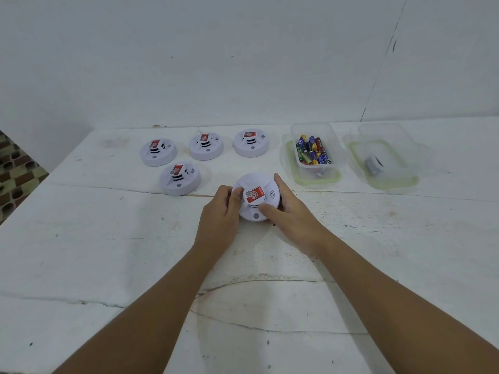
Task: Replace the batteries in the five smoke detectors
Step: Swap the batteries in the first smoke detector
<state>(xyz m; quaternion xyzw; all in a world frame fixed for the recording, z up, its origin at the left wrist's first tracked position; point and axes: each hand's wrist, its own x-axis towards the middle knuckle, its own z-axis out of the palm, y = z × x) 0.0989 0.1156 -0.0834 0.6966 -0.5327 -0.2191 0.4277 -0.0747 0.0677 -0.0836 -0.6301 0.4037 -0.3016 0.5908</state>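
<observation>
Gripping the smoke detector near the table middle, my left hand curled on its left rim and right hand clasping the right, I judge it light, rigid, slick plastic best held by the rim.

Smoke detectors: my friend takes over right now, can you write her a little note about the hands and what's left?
Left hand and right hand: both have a grip on the nearest smoke detector, closed, face up on the table.
Four other detectors sit behind it, closed.
The battery tub stands to the right; the second tub holds something grey.
Done: no detector opened.
Left: probably all five.
</observation>
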